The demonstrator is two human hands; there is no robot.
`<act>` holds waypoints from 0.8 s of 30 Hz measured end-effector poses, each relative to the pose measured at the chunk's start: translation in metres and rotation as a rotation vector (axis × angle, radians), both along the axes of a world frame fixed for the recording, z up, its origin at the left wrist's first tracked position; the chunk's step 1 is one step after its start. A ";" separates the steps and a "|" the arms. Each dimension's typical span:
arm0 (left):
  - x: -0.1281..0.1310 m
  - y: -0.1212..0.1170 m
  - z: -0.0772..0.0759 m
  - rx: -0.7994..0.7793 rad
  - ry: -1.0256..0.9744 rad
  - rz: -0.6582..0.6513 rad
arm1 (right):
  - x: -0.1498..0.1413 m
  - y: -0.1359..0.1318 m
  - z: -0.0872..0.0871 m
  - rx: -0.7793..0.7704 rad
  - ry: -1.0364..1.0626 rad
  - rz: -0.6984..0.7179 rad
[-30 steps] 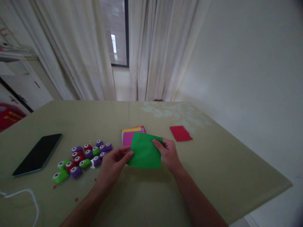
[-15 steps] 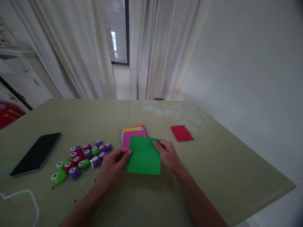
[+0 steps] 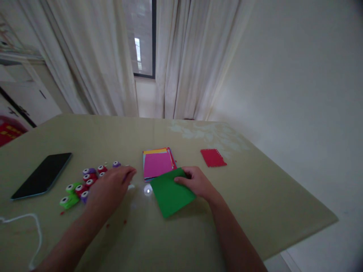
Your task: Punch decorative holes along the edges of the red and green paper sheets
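Note:
My right hand point(image 3: 195, 183) pinches the far right edge of a green paper square point(image 3: 171, 193) that lies tilted on the table. My left hand point(image 3: 110, 186) is off the paper and hovers over a cluster of small purple, red and green paper punches point(image 3: 82, 183), covering several of them; its fingers are blurred by motion. A stack of coloured paper sheets point(image 3: 157, 164) with a pink one on top lies just beyond the green square.
A dark phone point(image 3: 42, 175) lies at the left of the olive table point(image 3: 255, 196). A white cable point(image 3: 25, 223) loops near the front left edge. A red punched paper piece point(image 3: 212, 157) sits at the right. Curtains and a window stand behind.
My left hand let go of the green paper and moved left over the punches. The green paper turned and dropped flat, held only by my right hand.

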State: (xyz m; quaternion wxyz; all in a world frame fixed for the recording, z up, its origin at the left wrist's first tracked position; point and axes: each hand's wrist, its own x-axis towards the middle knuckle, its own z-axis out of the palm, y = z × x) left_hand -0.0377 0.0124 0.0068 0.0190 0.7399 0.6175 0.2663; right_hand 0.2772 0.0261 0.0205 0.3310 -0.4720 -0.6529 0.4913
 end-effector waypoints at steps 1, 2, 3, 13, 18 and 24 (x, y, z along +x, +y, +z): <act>-0.011 -0.001 -0.001 0.053 0.127 0.050 | 0.002 0.002 0.000 -0.027 0.045 -0.033; -0.021 -0.002 -0.003 0.090 0.227 0.052 | 0.004 0.003 -0.001 -0.063 0.093 -0.051; -0.028 -0.004 -0.005 0.124 0.298 0.044 | 0.005 0.004 -0.002 -0.098 0.140 -0.060; 0.011 -0.016 -0.010 0.210 0.454 -0.022 | -0.009 -0.001 -0.012 -0.105 0.138 0.053; 0.017 -0.020 -0.013 0.302 0.400 -0.124 | -0.011 -0.008 -0.018 -0.092 -0.071 0.172; 0.012 -0.024 -0.021 0.349 0.104 -0.125 | -0.024 -0.025 -0.009 0.063 -0.519 0.126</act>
